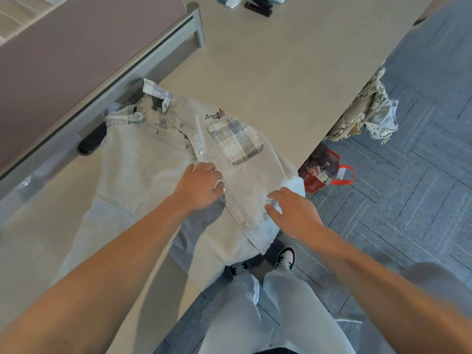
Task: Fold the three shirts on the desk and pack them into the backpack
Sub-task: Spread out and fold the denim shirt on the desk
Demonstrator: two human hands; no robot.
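Observation:
A light grey shirt point(158, 159) with a plaid collar and a plaid chest pocket lies front up on the beige desk point(281, 60). Its hem and one sleeve hang over the near edge. My left hand point(201, 185) lies on the button placket at mid-chest, fingers curled and pinching the fabric. My right hand point(293, 208) sits at the shirt's right side near the desk corner, thumb and fingers closed on a fold of cloth. A camouflage-patterned garment point(367, 116) hangs over the desk's right edge. I see no backpack that I can tell for sure.
A dark object point(92, 141) pokes out from under the shirt's left shoulder, against the grey partition point(76, 60). A red bag point(324, 172) stands on the floor by the desk corner. A black item point(258, 8) lies at the far end. My legs and shoes are below.

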